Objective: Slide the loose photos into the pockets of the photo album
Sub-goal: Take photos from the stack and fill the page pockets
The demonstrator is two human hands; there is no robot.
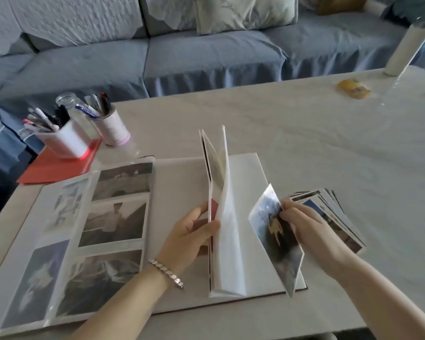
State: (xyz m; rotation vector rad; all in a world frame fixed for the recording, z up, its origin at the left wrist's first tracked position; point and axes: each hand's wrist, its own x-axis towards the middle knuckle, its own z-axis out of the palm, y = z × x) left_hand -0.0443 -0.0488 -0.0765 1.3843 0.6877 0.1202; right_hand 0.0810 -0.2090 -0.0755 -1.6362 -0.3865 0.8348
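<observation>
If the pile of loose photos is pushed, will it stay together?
Probably not: the pile of loose photos already lies fanned and uneven. The prints look thin, so likely light and apt to slide on the smooth table.

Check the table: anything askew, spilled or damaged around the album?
Only the loose photo stack, right of the album: it is splayed, edges fanned rather than squared. The pages standing up are held by the left hand; the right hand pinches one photo. Nothing looks spilled or torn.
</observation>
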